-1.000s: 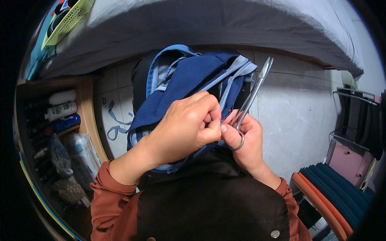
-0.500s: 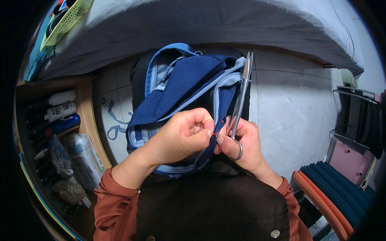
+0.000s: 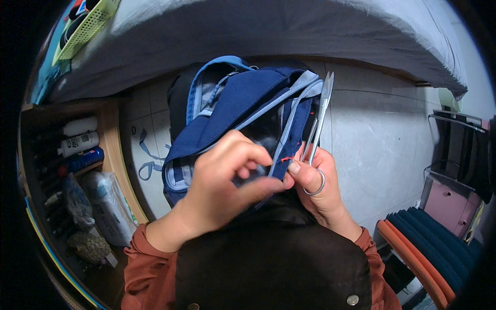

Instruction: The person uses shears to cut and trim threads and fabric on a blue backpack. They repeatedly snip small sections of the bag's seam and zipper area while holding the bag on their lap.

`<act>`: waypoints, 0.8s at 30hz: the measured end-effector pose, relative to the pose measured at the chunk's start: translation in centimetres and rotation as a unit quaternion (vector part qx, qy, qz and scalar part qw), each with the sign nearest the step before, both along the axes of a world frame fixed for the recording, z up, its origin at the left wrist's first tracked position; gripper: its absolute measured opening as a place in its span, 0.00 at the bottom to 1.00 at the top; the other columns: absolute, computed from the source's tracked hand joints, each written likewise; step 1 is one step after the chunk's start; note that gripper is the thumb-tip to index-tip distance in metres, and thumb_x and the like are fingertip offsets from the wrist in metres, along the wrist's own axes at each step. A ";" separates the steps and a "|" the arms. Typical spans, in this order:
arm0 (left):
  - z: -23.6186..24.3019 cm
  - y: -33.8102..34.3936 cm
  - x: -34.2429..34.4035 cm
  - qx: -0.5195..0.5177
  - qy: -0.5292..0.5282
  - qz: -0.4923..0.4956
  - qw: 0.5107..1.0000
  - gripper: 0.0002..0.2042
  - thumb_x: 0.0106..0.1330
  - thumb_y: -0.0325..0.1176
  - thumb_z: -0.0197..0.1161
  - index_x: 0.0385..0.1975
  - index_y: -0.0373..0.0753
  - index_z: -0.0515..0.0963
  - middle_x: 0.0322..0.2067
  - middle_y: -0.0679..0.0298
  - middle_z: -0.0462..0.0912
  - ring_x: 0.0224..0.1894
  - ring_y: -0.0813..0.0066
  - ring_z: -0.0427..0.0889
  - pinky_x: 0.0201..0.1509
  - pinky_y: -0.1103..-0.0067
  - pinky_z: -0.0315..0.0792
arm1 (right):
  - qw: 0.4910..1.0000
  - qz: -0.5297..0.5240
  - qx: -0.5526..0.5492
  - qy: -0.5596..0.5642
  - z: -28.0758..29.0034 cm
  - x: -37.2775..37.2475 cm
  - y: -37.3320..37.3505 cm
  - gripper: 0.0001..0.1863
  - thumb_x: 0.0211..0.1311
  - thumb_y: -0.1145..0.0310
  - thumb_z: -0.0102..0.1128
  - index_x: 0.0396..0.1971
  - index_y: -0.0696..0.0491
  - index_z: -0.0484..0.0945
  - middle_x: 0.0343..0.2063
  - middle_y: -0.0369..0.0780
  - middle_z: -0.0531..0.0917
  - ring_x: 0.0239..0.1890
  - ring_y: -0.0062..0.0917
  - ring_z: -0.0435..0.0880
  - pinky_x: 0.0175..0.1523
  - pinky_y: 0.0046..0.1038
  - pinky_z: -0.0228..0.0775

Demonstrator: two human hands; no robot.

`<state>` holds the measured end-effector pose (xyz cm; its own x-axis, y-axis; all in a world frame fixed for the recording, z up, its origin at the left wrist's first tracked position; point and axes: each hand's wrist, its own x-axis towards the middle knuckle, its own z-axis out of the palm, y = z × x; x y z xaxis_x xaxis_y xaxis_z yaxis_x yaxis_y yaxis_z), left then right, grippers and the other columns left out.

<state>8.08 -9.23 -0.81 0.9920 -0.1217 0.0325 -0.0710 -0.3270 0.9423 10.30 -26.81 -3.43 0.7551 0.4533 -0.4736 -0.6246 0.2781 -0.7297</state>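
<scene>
A dark blue backpack (image 3: 235, 108) with light blue piping lies unzipped across my lap. My right hand (image 3: 325, 188) holds metal scissors (image 3: 321, 113), one ring round a finger and the blades pointing away from me. Its thumb also presses the bag's dark blue edge beside a short tuft of red thread (image 3: 287, 159). Left of that edge is my left hand (image 3: 209, 181), thumb and fingers apart and slightly blurred. Nothing shows between its fingers, though its thumb tip comes close to the right fingertips. Whether the two touch is unclear.
Beyond the bag stands a bed with a grey cover (image 3: 268, 36). A wooden shelf (image 3: 111, 139) with bottles and plastic-wrapped packs is at left. On the right are a pink drawer unit (image 3: 447, 204) and a dark green and orange ridged object (image 3: 429, 248). Tiled floor (image 3: 372, 134) lies between.
My left hand has let go of the red thread and opened, drawing back toward me. The right hand and scissors have shifted slightly right, showing more of the bag's edge.
</scene>
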 end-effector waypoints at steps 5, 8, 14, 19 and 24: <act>-0.3 -1.6 -0.5 0.076 -0.005 0.019 0.997 0.17 0.42 0.29 0.71 0.33 0.35 0.73 0.25 0.65 0.72 0.22 0.80 0.69 0.26 0.86 0.66 | 0.996 0.041 -0.051 -0.065 0.4 0.7 0.2 0.05 0.53 0.73 0.55 0.26 0.58 0.72 0.22 0.34 0.76 0.26 0.14 0.75 0.33 0.18 0.68; -0.6 -1.2 -0.4 0.038 0.067 0.006 0.997 0.15 0.46 0.25 0.67 0.35 0.33 0.74 0.23 0.67 0.73 0.21 0.83 0.68 0.26 0.87 0.66 | 0.992 0.023 -0.079 -0.094 -0.3 0.7 0.1 0.04 0.53 0.73 0.55 0.27 0.58 0.72 0.22 0.34 0.77 0.26 0.14 0.75 0.33 0.17 0.68; -1.2 -0.3 -0.4 -0.095 0.179 0.004 0.979 0.09 0.54 0.25 0.60 0.34 0.31 0.77 0.26 0.66 0.75 0.27 0.83 0.70 0.32 0.87 0.65 | 0.982 -0.001 -0.138 -0.131 0.0 1.0 -0.5 0.07 0.51 0.73 0.61 0.28 0.57 0.74 0.23 0.33 0.77 0.26 0.13 0.74 0.33 0.15 0.67; -1.6 -0.5 -0.5 -0.120 0.097 0.014 0.988 0.08 0.55 0.24 0.57 0.34 0.33 0.77 0.24 0.67 0.72 0.23 0.85 0.68 0.28 0.88 0.64 | 0.967 0.016 -0.167 -0.190 0.3 1.1 -0.2 0.08 0.49 0.73 0.62 0.29 0.57 0.74 0.23 0.32 0.77 0.25 0.11 0.73 0.32 0.15 0.66; -1.7 -0.3 -0.6 -0.126 0.080 -0.009 0.989 0.08 0.56 0.24 0.57 0.35 0.32 0.77 0.26 0.66 0.73 0.25 0.84 0.69 0.30 0.88 0.64 | 0.972 0.050 -0.153 -0.171 1.1 1.7 -0.2 0.08 0.47 0.75 0.61 0.29 0.58 0.74 0.22 0.33 0.77 0.25 0.12 0.74 0.32 0.16 0.68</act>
